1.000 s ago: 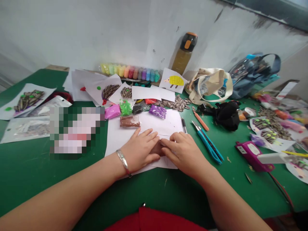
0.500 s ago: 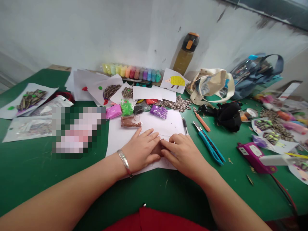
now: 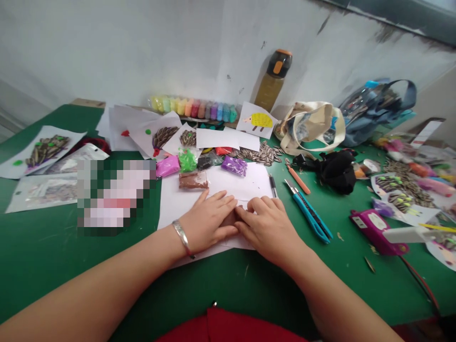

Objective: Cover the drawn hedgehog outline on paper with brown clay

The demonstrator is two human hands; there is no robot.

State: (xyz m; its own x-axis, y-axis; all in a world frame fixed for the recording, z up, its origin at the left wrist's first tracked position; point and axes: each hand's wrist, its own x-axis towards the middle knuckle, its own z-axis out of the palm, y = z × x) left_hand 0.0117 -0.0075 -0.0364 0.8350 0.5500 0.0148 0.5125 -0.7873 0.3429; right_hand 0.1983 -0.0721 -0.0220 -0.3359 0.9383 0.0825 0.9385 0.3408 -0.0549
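A flattened patch of brown modelling clay (image 3: 231,218) lies on white paper (image 3: 171,209), mostly covered by my hands. My left hand (image 3: 210,218) rests flat over its left side, fingers stretched out and a silver bangle on the wrist. From the right, my right hand (image 3: 265,225) has its fingers bent, with index finger and thumb at the clay's edge. Just beyond my left fingertips sits an opened packet of brown clay (image 3: 193,180). A purple clay packet (image 3: 234,166) lies further back on the paper.
Right of the paper are a black pen (image 3: 272,185), a blue utility knife (image 3: 309,213) and an orange tool (image 3: 298,179). Sunflower seeds (image 3: 261,153) are piled behind. A bottle (image 3: 272,80) stands at the wall; a purple glue-gun-like device (image 3: 377,230) lies right.
My right hand's fingers have shifted very slightly left along the clay's edge. My left hand stays flat in nearly the same place. The view has moved a little.
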